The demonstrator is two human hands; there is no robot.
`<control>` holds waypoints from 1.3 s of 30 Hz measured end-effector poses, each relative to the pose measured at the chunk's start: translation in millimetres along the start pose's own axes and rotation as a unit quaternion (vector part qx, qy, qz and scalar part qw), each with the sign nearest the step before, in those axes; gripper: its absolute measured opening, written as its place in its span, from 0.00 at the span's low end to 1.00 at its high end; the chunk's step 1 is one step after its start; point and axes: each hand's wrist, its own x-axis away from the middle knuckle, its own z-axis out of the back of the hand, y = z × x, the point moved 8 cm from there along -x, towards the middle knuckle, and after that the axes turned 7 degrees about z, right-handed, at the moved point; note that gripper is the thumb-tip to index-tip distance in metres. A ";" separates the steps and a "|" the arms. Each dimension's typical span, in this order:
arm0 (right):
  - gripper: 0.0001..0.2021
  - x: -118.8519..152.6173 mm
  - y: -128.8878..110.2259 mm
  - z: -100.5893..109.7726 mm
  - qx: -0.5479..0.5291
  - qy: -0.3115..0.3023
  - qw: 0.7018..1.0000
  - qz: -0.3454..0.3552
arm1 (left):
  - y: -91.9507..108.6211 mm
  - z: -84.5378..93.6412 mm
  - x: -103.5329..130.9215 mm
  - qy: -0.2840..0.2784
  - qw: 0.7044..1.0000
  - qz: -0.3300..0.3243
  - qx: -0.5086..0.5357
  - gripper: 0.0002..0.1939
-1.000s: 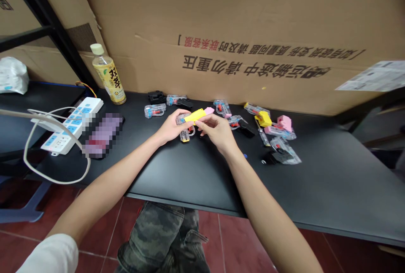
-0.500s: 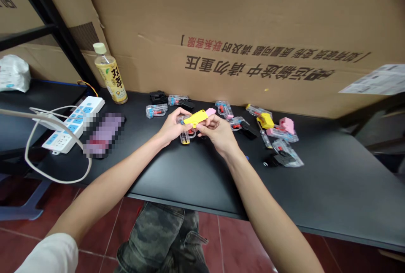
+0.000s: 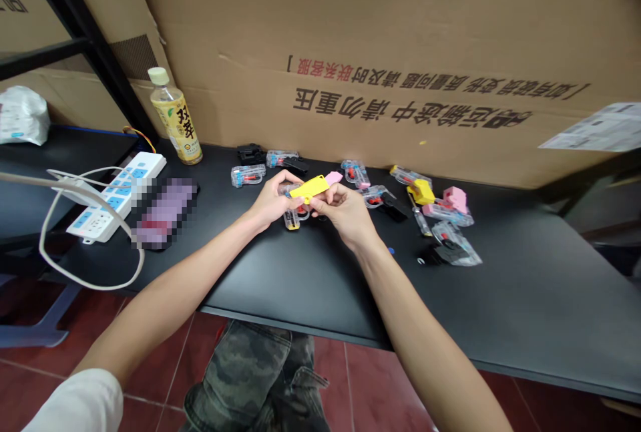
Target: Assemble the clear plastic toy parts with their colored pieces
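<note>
A printed cardboard panel (image 3: 400,25) is being stood behind a black tabletop (image 3: 541,292). Over the tabletop's middle, fingers of the left hand (image 3: 269,203) are being wrapped about the upper body of a transparent toy pistol (image 3: 292,220), while its yellow slide (image 3: 309,187) is being pinched by the right hand (image 3: 348,211) near a pink end piece (image 3: 334,178). The plastic is being judged light, stiff and slightly slippery, its thin edges perhaps fragile; hold is being advised at the handle and the slide's flat sides.
</note>
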 end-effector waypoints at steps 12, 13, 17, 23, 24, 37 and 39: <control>0.29 1.5 -4.3 -2.1 -0.027 0.010 1.000 -0.001 | 1.0 0.3 1.9 0.014 1.000 0.010 0.005 0.15; 0.29 1.4 -4.4 -2.4 -0.029 0.009 1.000 0.000 | 1.3 0.4 1.7 0.015 1.000 0.009 0.006 0.15; 0.29 1.3 -3.7 -2.8 -0.027 0.005 1.000 0.001 | 3.0 0.5 1.5 0.018 1.000 0.005 0.007 0.14; 0.30 1.7 -1.3 -2.5 -0.012 0.004 1.000 0.002 | 1.7 1.2 1.8 0.018 1.000 0.006 0.006 0.15; 0.30 1.6 -1.4 -2.6 -0.007 0.002 1.000 0.003 | 0.9 1.3 1.4 0.018 1.000 0.006 0.006 0.15; 0.25 -6.1 -13.5 15.1 0.131 -0.033 0.989 0.064 | -2.8 -0.2 -5.7 -0.051 0.998 0.002 -0.041 0.12; 0.22 -4.4 -9.6 6.4 0.173 -0.077 0.979 0.075 | -3.3 8.4 -7.8 0.010 0.999 -0.009 -0.049 0.09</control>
